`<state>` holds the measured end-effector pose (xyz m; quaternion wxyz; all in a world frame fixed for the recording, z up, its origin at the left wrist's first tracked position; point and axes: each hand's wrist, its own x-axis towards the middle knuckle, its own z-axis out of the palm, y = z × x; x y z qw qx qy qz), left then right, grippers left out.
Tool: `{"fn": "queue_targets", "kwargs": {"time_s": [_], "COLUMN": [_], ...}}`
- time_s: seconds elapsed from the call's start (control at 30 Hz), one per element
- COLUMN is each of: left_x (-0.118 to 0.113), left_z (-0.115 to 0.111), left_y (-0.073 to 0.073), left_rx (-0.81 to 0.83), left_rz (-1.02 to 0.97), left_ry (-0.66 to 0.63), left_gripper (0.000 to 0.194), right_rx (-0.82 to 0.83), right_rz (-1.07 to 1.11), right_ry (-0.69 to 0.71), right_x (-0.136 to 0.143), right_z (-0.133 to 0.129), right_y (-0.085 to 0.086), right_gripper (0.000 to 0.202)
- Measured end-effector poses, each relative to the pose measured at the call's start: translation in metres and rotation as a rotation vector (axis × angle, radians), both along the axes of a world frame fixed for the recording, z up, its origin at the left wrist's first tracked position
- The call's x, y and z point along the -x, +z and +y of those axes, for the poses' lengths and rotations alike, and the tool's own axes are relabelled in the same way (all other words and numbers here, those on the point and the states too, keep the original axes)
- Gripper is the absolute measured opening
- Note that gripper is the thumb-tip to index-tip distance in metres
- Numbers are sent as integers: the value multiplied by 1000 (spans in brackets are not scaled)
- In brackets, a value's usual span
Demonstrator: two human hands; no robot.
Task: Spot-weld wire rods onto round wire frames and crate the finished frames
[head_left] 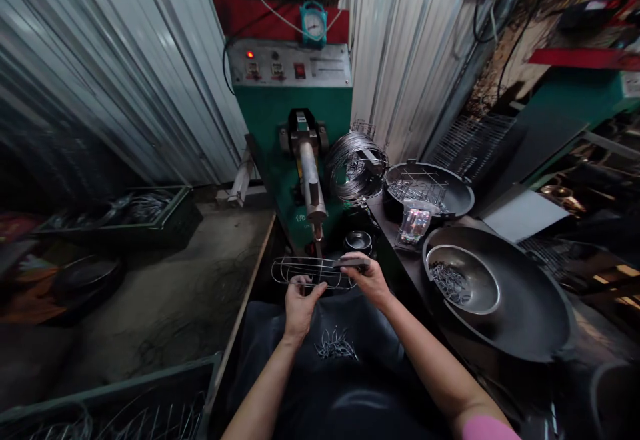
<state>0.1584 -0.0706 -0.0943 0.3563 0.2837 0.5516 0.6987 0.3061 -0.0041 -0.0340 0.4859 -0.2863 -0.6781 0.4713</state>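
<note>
A thin oblong wire frame [303, 269] lies level in front of the green spot welder [330, 103]. My left hand [301, 310] is closed on its near side, thumb and fingers pinching the wire. At the frame's right end, my right hand [367, 279] grips a dark flat strip [352, 263] against the wires. Whether the strip is joined to the frame I cannot tell. Just beyond the frame is the welder's electrode tip [318, 232], pointing down. On the dark apron over my lap rests a small heap of bent wire pieces [335, 345].
Right of the welder hangs a wire coil [356, 167]. A pan of wire racks [430, 190] and a wide pan [530, 300] stand at the right; a metal bowl [483, 273] of small wire pieces sits inside the wide pan. Crates [170, 217] are on the left floor.
</note>
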Motion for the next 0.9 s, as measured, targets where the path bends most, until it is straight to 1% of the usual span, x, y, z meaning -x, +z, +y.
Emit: {"fn": "queue_targets", "kwargs": {"time_s": [0.1, 0.23, 0.43, 0.6, 0.73, 0.9], "left_x": [1, 0, 5, 12, 12, 11], "left_z": [3, 13, 38, 54, 58, 60], "left_y": [-2, -5, -12, -16, -15, -5], "left_rx": [2, 5, 33, 2, -25, -32], "left_rz": [37, 42, 84, 61, 3, -106], "left_ry": [-4, -6, 66, 48, 38, 36], "left_gripper": [39, 39, 37, 37, 37, 40], "right_rx": [-53, -149, -175, -212, -259, -313], "right_rz": [-64, -108, -150, -179, -218, -271], "right_ry": [-9, -80, -157, -197, -205, -212], "right_x": [0, 7, 23, 34, 36, 39], "right_z": [5, 16, 37, 51, 55, 61], "right_y": [1, 0, -7, -7, -5, -4], "right_gripper": [16, 13, 9, 6, 4, 5]}}
